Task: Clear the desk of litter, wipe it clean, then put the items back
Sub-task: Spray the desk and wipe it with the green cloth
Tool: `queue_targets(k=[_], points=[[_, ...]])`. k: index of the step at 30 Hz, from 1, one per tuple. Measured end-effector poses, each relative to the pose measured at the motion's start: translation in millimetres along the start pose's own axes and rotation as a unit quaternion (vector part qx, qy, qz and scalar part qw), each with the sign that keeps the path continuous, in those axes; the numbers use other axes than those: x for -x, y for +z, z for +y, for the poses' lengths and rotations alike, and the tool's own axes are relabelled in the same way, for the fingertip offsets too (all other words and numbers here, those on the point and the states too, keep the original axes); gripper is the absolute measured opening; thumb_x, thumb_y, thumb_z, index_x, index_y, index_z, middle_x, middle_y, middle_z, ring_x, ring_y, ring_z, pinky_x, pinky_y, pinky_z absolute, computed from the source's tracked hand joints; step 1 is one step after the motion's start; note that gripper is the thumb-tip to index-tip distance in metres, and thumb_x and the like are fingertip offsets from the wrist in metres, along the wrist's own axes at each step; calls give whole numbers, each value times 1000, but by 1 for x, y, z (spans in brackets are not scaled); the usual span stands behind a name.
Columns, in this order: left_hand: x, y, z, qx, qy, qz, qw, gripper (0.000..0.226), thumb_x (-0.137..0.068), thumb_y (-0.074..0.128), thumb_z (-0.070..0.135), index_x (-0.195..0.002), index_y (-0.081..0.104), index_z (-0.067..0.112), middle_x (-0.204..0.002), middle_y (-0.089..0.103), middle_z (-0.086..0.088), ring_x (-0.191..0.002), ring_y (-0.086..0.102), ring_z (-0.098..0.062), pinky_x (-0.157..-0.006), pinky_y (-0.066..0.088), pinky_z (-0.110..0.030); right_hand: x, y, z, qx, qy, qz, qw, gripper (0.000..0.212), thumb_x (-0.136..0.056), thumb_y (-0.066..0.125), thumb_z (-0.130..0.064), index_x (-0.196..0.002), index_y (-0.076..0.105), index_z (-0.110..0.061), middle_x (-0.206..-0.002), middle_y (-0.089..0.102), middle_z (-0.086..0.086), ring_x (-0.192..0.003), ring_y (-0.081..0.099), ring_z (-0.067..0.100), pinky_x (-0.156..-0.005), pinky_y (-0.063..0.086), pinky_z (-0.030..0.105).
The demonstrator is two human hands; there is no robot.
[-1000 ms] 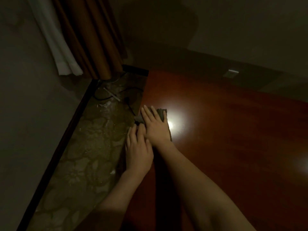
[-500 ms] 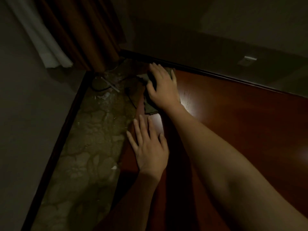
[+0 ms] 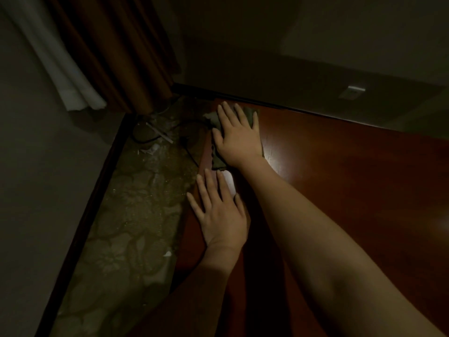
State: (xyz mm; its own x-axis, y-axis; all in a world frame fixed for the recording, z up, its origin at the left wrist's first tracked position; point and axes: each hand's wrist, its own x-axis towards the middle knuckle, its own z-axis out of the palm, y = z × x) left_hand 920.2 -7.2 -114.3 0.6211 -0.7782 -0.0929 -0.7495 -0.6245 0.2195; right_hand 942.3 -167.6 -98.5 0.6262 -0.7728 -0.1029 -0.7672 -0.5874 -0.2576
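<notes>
The room is dim. A glossy red-brown wooden desk fills the right half of the head view. My right hand lies flat with straight fingers on a dark grey-green cloth, pressing it onto the desk's far left corner. The cloth sticks out past my fingertips and below my palm, and part of it hangs over the left edge. Nearer to me, my left hand rests flat on the desk by its left edge, fingers spread and holding nothing.
Left of the desk runs a patterned carpet strip with a black cable, a thin white stick and scraps of white litter. Brown and white curtains hang at the back left. A wall socket sits behind the desk.
My right hand slid the cloth away from me along the left edge to the far corner, where it stays. My left hand shifted onto the desk top near the edge.
</notes>
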Motion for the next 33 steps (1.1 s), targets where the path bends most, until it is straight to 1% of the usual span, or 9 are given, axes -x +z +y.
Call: queue_targets(k=[5, 8, 14, 17, 19, 21, 24, 29, 33], points=[[0, 0, 2, 2, -7, -4, 1000, 63, -88, 29, 36, -144, 35, 9, -153, 27, -16, -143, 22, -32, -112, 12, -55, 1, -2, 6, -7, 24, 5, 1000, 58, -101, 25, -41, -153, 13, -20, -161, 9, -4, -148, 3, 16, -116, -3, 48], [1, -2, 4, 10, -17, -8, 1000, 66, -87, 27, 38, -146, 32, 9, -155, 24, -15, -145, 16, -30, -113, 10, -56, 7, -6, 26, -5, 43, 3, 999, 58, -101, 24, -41, -153, 12, -20, -161, 8, -5, -148, 2, 16, -116, -3, 48], [4, -10, 6, -4, -21, -22, 1000, 62, -96, 24, 40, -151, 13, 15, -159, 5, -9, -147, -3, -23, -116, -5, -48, 36, -20, 99, -5, 55, 9, 998, 57, -101, 22, -42, -153, 12, -22, -161, 7, -6, -148, 1, 15, -117, -4, 48], [8, -13, 29, 7, -71, -5, 997, 58, -100, 32, 29, -151, 16, 9, -158, 7, -13, -147, -2, -26, -118, -3, -49, 52, -31, 148, -3, 46, 12, 999, 57, -101, 22, -42, -153, 12, -22, -161, 8, -6, -148, 2, 15, -116, -4, 48], [17, -15, 69, 25, -85, 18, 996, 55, -100, 33, 25, -150, 18, 6, -158, 10, -15, -147, -1, -27, -118, -4, -47, 69, -39, 184, -3, 46, 12, 999, 57, -101, 22, -42, -153, 13, -22, -161, 9, -6, -148, 3, 15, -116, -3, 48], [32, -11, 129, 44, -53, 39, 997, 54, -100, 32, 24, -149, 20, 5, -157, 12, -15, -147, -1, -27, -118, -7, -42, 86, -49, 225, -6, 41, 13, 999, 57, -101, 23, -41, -153, 13, -21, -161, 9, -5, -148, 3, 15, -116, -3, 48], [62, 8, 232, 82, 3, 40, 996, 53, -100, 34, 23, -149, 22, 7, -157, 15, -13, -147, 0, -26, -117, -6, -39, 117, -68, 305, -4, 47, 13, 999, 57, -101, 24, -41, -153, 14, -22, -160, 10, -5, -147, 4, 15, -116, -3, 48], [117, 57, 412, 135, 44, -25, 990, 52, -99, 36, 22, -148, 26, 8, -157, 14, -13, -147, -2, -26, -117, -4, -39, 191, -109, 469, 11, 87, 5, 996, 57, -101, 27, -42, -153, 13, -23, -160, 11, -6, -147, 5, 14, -117, -2, 47], [167, 92, 546, 148, 140, -78, 976, 51, -99, 34, 23, -148, 25, 10, -157, 13, -12, -146, -3, -26, -117, -4, -40, 255, -138, 600, 24, 120, 8, 992, 56, -101, 27, -41, -153, 14, -23, -160, 12, -6, -147, 4, 14, -117, -1, 46]])
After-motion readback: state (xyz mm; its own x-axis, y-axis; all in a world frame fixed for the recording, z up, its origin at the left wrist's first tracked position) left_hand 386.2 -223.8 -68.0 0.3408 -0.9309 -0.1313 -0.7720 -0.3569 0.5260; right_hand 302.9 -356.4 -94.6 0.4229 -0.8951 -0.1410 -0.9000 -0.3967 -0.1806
